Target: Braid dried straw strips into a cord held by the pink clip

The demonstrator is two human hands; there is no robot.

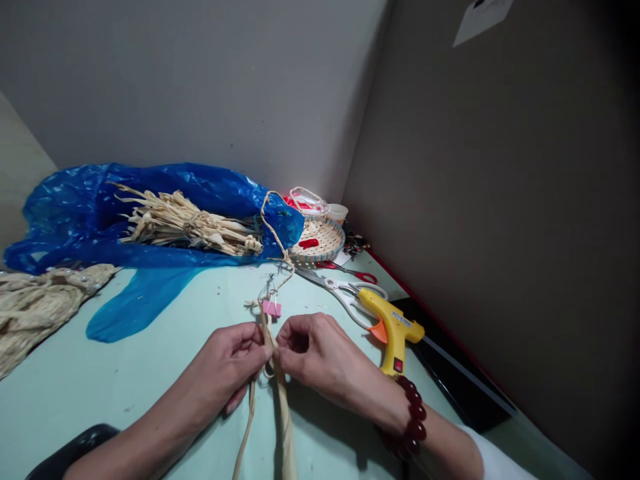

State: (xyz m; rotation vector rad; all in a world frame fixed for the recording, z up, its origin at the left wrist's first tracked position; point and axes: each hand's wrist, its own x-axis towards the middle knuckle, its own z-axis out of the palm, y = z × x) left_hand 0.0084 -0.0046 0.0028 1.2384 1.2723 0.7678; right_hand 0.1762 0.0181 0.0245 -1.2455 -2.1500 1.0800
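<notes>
Both grips are clamped on the straw strips (284,407), your left hand (227,363) and right hand (320,353) meeting just below the pink clip (273,308). Past the clip the cord (274,233) looks twisted already; strips nearer you hang loose. Behind the clip, a blue bag (75,213) holds a straw bundle (185,223), a basket (327,248) something red.

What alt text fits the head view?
Left hand and right hand pinch straw strips below a pink binder clip on a pale green table. A yellow glue gun and scissors lie to their right; a blue bag sits behind.
</notes>
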